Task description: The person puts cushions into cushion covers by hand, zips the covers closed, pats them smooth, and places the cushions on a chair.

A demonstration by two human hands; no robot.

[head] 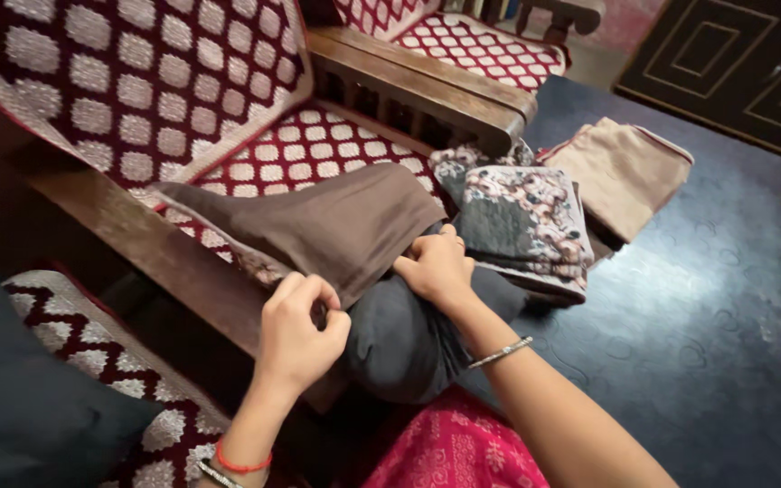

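Brown cloth (318,221), centre of frame, draped over your knee and the chair seat (318,154) behind it. One corner reaches toward upper left; the near edge hangs by your hands.

Your left hand (300,330), lower centre, has its fingers curled in, pinching the near lower edge of the cloth. Your right hand (436,267), just right of it, is closed on the same edge, knuckles up, resting on the dark trouser knee (399,343).

Handling, judged by the drape: soft, light, no stiffness; it sags wherever unsupported. The surface looks smooth, so it may slide off the knee. Not fragile.

Best hold: corners or hem, hands well apart along one edge, so it hangs flat.

To the right, on the blue floor mat (698,298): a folded floral cloth (522,226) and a folded tan cloth (621,172).
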